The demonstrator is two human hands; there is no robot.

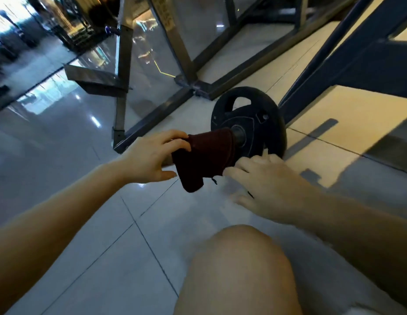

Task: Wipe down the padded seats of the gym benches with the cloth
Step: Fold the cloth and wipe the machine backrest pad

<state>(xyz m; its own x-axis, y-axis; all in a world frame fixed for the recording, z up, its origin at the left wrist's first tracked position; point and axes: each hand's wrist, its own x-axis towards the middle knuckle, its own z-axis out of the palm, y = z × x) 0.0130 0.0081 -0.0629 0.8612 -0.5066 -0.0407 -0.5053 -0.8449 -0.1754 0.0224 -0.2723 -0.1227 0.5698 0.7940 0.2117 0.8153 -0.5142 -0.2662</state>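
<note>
Here, above a bare knee (239, 269), the right hand (264, 187) is pinching the cloth's (204, 155) lower edge while the left hand (152, 155) is gripping its far end, draping it over a bar (240, 134) beside the plate (250, 121), probably to refold it; no bench pad is showing.

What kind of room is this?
Most likely a gym. A black weight plate sits on a bar just above the shiny tiled floor, and metal equipment frames stand behind it.
</note>
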